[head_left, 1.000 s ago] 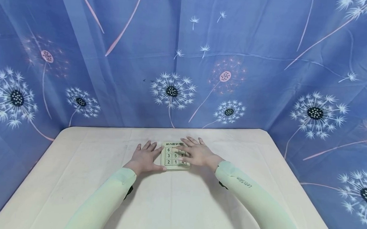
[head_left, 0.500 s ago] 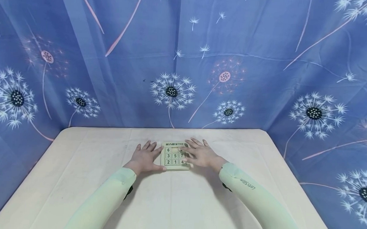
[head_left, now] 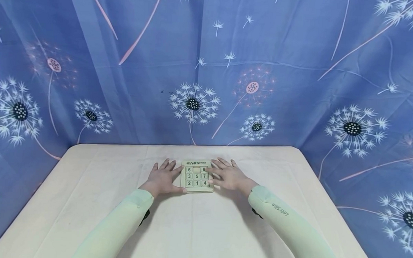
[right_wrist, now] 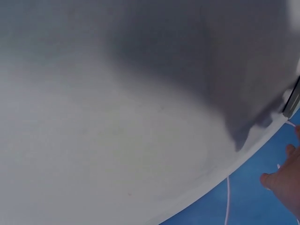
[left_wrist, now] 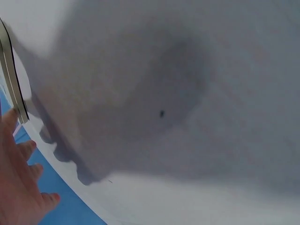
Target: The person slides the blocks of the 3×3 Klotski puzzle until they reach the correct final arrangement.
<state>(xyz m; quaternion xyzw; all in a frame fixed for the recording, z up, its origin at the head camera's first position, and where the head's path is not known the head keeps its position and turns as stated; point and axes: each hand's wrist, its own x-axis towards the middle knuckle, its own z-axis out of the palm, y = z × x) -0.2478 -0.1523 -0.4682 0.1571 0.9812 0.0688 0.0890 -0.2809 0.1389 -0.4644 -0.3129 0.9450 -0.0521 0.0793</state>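
A pale green number sliding puzzle (head_left: 199, 189) lies flat on the table, printed lettering along its far edge. Its rows read 6, gap, 8; then 3, 5, 7; then 2, 1, 4. My left hand (head_left: 162, 179) rests along the left side, thumb at the near corner and index finger higher up, the fingers spread. On the other side is my right hand (head_left: 230, 177), its fingers extended, with fingertips at the 8 tile (head_left: 203, 169) and the right edge. Each wrist view catches only the puzzle's side edge (left_wrist: 13, 70) and part of a hand.
A cream cloth covers the table (head_left: 193, 227), whose far edge runs just beyond the puzzle. Blue curtains (head_left: 142, 104) with dandelion prints hang behind and at both sides.
My right hand has drawn back to the right, uncovering the 8 tile, the gap beside it and the right column. My left hand and the puzzle stay put.
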